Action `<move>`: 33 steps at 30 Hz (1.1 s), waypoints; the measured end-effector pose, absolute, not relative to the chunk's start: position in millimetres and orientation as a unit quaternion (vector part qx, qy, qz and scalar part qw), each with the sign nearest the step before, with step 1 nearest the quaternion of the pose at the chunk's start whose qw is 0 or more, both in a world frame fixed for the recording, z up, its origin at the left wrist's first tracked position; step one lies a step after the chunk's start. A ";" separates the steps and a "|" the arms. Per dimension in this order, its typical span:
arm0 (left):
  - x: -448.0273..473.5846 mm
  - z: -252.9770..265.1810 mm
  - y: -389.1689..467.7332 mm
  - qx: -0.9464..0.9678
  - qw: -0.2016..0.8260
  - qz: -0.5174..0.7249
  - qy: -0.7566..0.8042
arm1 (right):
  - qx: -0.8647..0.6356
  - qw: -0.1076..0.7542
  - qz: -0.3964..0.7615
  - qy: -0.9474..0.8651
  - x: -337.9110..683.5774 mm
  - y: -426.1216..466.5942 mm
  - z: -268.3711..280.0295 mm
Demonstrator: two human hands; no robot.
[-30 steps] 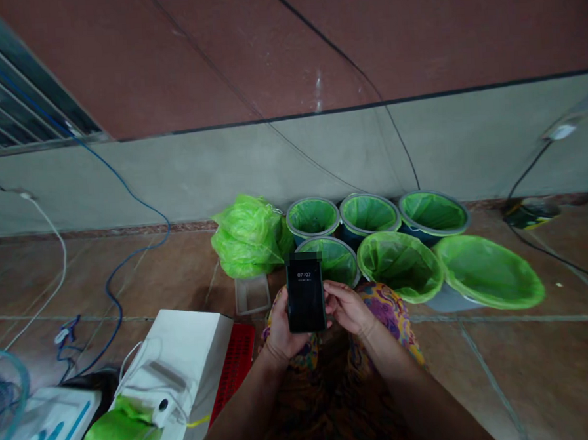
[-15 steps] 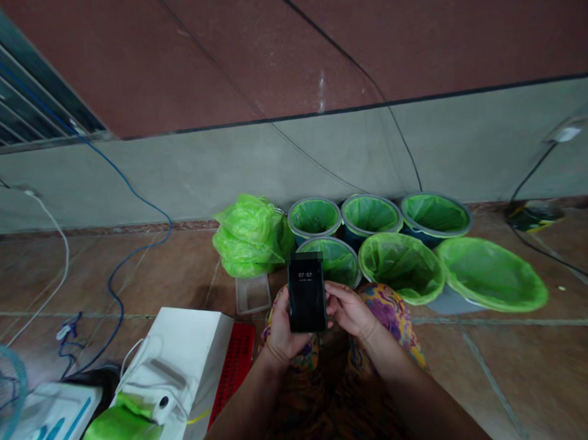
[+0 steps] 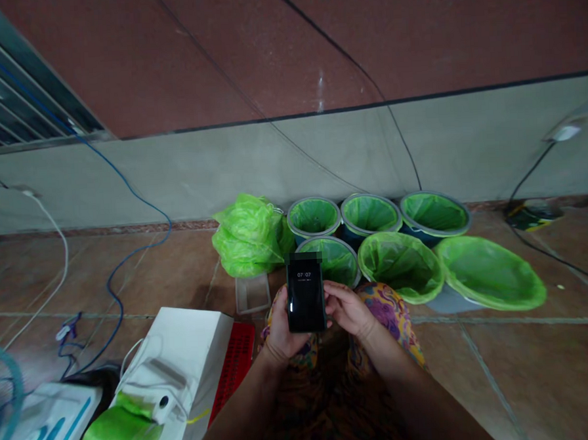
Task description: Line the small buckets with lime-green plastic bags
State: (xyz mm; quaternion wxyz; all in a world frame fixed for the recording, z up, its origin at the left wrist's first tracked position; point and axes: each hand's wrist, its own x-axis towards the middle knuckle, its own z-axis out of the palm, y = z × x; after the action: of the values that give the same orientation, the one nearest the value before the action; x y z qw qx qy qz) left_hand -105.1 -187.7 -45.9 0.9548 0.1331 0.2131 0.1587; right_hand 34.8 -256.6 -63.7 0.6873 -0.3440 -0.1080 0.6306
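Note:
A black smartphone [image 3: 306,305] stands upright over my lap, its dark screen showing 07:07. My left hand [image 3: 281,329] wraps around its left side and lower back. At the right edge, my right hand [image 3: 346,309] also grips the phone with bent fingers; some fingertips are hidden behind it. Just beyond the phone are several bins lined with green bags, among them a near bin [image 3: 401,267] and a wide bin [image 3: 491,275]. A heap of green plastic bags [image 3: 251,235] lies left of them, with a small clear tray [image 3: 252,294] in front.
A white box [image 3: 201,336] at lower left carries a white device and a green bag roll [image 3: 120,432]. A red perforated basket [image 3: 232,364] lies beside it. A blue cable [image 3: 128,255] crosses the tiled floor. Part of a fan [image 3: 5,393] shows at far left.
Almost nothing differs; both hands keep the phone in the same place. The view has shifted very slightly, and the fan at the left edge has turned a little.

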 end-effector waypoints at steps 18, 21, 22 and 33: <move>-116.4 -55.4 -174.9 0.126 0.976 0.062 0.164 | -0.363 0.705 0.606 -0.062 35.3 -254.8 -57.6; -117.4 -56.0 -174.0 0.137 0.974 0.052 0.174 | -0.365 0.704 0.606 -0.060 35.6 -255.0 -58.8; -117.4 -56.4 -174.1 0.141 0.973 0.052 0.176 | -0.366 0.704 0.606 -0.058 35.7 -255.1 -59.2; -114.7 -58.8 -177.5 0.150 0.974 0.070 0.157 | -0.358 0.699 0.616 -0.066 38.6 -258.5 -60.5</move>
State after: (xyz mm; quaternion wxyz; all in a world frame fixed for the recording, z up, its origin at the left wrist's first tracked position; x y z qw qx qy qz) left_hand -114.7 -177.5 -58.8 0.9736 0.1501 0.1571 0.0698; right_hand 38.6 -258.5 -60.5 0.6987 -0.3576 -0.0660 0.6161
